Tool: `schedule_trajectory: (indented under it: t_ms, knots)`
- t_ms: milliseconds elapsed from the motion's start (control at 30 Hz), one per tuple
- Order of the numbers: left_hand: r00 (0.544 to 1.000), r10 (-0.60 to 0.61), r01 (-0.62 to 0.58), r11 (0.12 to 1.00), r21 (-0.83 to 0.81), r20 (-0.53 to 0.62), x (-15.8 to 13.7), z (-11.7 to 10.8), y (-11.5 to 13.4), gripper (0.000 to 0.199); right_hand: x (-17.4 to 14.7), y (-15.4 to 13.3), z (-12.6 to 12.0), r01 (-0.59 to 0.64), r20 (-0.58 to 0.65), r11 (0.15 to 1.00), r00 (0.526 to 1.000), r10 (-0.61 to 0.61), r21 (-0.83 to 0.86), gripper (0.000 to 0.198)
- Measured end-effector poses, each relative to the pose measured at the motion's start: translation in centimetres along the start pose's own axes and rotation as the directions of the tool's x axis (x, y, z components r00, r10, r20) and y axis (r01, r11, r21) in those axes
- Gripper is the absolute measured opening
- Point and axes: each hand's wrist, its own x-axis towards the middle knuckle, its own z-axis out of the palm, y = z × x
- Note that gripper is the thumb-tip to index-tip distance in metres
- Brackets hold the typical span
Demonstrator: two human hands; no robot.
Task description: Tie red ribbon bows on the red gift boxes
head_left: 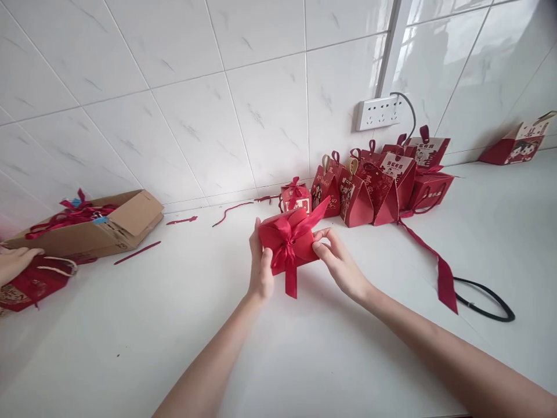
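Both my hands hold a small red gift box (304, 244) above the white table (304, 360). A red ribbon bow (286, 244) is tied around the box, and its tails hang down. My left hand (260, 267) grips the box's left side with the thumb by the bow. At the box's right edge, my right hand (340, 264) pinches it with fingers and thumb.
A cluster of finished red gift boxes (374, 188) stands at the wall behind, with a long ribbon (435, 261) and a black cable (487, 305) trailing right. A cardboard box (126, 223) of ribbons lies at left. Another person's hand (15, 261) rests on a red bag (35, 281). Loose ribbon strips (137, 252) lie about.
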Motion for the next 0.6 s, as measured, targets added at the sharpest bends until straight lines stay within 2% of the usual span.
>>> schedule_trajectory:
  t_ms: [67,133,233,333,400,467,600]
  knots:
    - [1.0,0.004,-0.004,1.0,0.0,0.021,0.1,-0.1,0.0,0.065,0.3,0.1,-0.4,0.044,0.002,0.998,0.999,-0.044,-0.05,0.031]
    - [0.994,-0.021,0.02,1.0,0.017,0.105,0.2,-0.2,-0.1,0.062,0.7,0.1,-1.0,0.07,-0.015,0.997,0.997,-0.07,-0.037,0.033]
    - [0.971,-0.089,0.076,0.995,0.066,0.223,0.2,0.0,-0.2,0.061,1.6,0.4,-1.9,0.04,-0.073,0.999,0.997,-0.039,0.007,0.035]
    - [0.967,-0.107,0.089,0.992,0.086,0.229,0.0,0.1,-0.3,0.057,2.1,0.6,-2.4,0.054,-0.15,0.998,0.987,-0.057,-0.026,0.037]
    - [0.967,-0.106,0.09,0.993,0.077,0.232,0.0,0.1,-0.2,0.056,2.2,0.6,-2.4,0.09,-0.158,0.992,0.982,-0.103,-0.089,0.038]
    - [0.96,-0.102,0.096,0.995,0.036,0.261,0.0,0.0,-0.2,0.06,2.1,0.4,-2.2,0.133,-0.14,0.978,0.978,-0.156,-0.161,0.039]
    - [0.934,-0.129,0.149,0.988,-0.035,0.332,0.1,0.0,0.1,0.082,1.6,0.0,-1.5,0.196,-0.123,0.947,0.965,-0.233,-0.256,0.039]
